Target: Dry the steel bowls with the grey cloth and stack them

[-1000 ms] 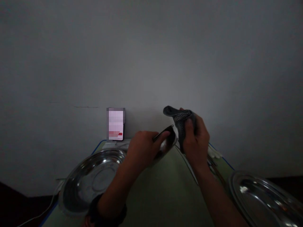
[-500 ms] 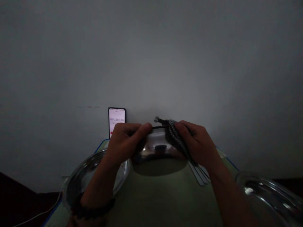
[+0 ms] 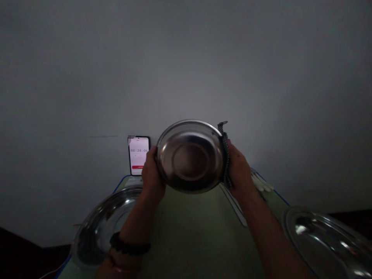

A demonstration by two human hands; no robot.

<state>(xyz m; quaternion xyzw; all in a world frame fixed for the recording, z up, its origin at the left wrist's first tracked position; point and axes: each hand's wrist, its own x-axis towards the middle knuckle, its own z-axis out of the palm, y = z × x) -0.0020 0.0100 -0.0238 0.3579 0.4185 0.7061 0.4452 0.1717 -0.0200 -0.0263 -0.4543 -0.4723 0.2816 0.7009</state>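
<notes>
I hold a small steel bowl (image 3: 190, 157) up in front of me, tilted so its shiny inside faces me. My left hand (image 3: 152, 176) grips its left rim. My right hand (image 3: 240, 170) grips the right rim, pressing a dark grey woven cloth (image 3: 225, 153) against the edge. Both hands are closed on the bowl, above the pale green table (image 3: 200, 236).
A large steel basin (image 3: 101, 226) sits at the table's left, a wide steel tray (image 3: 325, 242) at the right. A phone (image 3: 138, 154) with a lit timer screen leans on the grey wall. Flat utensils (image 3: 236, 203) lie behind my right wrist.
The bowl went from edge-on, to base towards me, to raised with its inside facing me. The cloth moved from bunched above the rim to pressed on the right edge.
</notes>
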